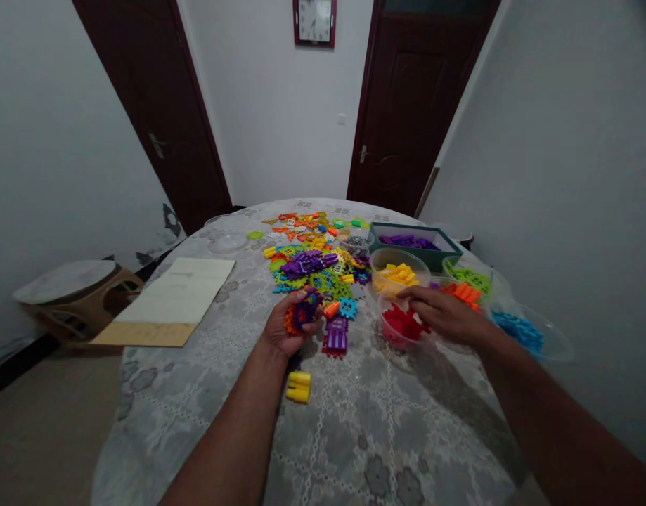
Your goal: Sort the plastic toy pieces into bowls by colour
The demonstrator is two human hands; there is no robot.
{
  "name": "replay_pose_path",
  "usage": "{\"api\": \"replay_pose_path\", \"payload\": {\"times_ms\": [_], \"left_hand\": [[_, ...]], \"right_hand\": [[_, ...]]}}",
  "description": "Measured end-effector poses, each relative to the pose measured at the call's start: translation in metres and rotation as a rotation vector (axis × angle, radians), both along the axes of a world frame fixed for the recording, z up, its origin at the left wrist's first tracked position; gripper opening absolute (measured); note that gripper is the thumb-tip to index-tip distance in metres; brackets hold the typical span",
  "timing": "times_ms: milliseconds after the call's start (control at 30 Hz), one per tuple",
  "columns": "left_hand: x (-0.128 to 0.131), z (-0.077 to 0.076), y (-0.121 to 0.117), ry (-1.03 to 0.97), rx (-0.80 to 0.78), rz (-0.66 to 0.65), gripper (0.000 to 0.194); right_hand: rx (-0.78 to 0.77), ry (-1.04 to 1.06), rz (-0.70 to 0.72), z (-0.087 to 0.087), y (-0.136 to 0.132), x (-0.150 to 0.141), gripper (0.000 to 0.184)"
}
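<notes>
My left hand (289, 329) is closed around a small bunch of interlocking plastic building pieces (306, 310), purple and orange, above the table. My right hand (446, 313) reaches over a clear round tub of red pieces (401, 325), its fingers bent together at the tub's far side. Whatever those fingertips pinch is hidden. Just right of my left hand lie an orange piece (332, 310), a blue square piece (348, 308) and a purple piece on red ones (336, 336). A yellow piece (299, 387) rests nearer to me. Beyond is a mixed heap of coloured pieces (323, 270).
Around my right hand stand a tub of yellow pieces (399, 274), a green box with purple pieces (454, 254), and tubs of green (467, 278), orange (462, 294) and blue pieces (519, 332). An open paper folder (169, 299) overhangs the left table edge, near a stool (80, 295).
</notes>
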State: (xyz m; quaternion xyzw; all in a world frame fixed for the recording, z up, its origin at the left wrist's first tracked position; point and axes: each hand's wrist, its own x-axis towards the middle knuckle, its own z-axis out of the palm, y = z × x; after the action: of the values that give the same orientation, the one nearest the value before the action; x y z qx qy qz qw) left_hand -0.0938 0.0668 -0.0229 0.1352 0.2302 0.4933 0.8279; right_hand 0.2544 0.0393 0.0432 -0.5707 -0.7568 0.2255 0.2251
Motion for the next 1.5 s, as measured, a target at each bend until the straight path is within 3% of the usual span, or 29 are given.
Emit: {"api": "replay_pose_path", "payload": {"times_ms": [133,300,433,567,733,833,1000,1167,1367,1500], "left_hand": [[0.001,0.003,-0.002,-0.012,-0.021,0.003,0.028],[0.001,-0.001,-0.001,-0.035,-0.025,0.005,0.034],[0.001,-0.002,-0.001,-0.058,-0.027,-0.029,0.028],[0.001,0.001,-0.003,-0.061,0.007,-0.05,0.024],[0.0,0.002,-0.006,-0.09,0.039,-0.114,0.021],[0.0,0.0,-0.005,-0.114,0.029,-0.156,0.022],[0.001,-0.003,-0.003,-0.147,-0.022,-0.194,0.028],[0.0,0.0,-0.002,-0.133,-0.049,-0.174,0.028],[0.0,0.002,0.001,-0.064,-0.012,-0.06,0.02],[0.003,0.002,0.0,-0.057,-0.03,-0.061,0.017]], "right_hand": [[0.043,0.037,-0.002,-0.007,0.0,-0.008,0.033],[0.238,0.036,-0.112,-0.004,-0.003,-0.026,0.032],[0.29,0.055,0.002,0.004,-0.017,-0.07,0.029],[0.323,0.095,0.102,0.0,-0.021,-0.122,0.03],[0.37,0.104,0.11,-0.017,0.0,-0.16,0.042],[0.341,0.095,0.115,-0.025,0.014,-0.17,0.04],[0.33,0.139,0.058,-0.03,0.021,-0.179,0.022],[0.283,0.266,-0.067,-0.02,0.011,-0.174,0.017],[0.193,0.276,-0.012,-0.004,-0.016,-0.142,0.019],[0.091,0.161,0.088,0.004,-0.006,-0.105,0.016]]}}
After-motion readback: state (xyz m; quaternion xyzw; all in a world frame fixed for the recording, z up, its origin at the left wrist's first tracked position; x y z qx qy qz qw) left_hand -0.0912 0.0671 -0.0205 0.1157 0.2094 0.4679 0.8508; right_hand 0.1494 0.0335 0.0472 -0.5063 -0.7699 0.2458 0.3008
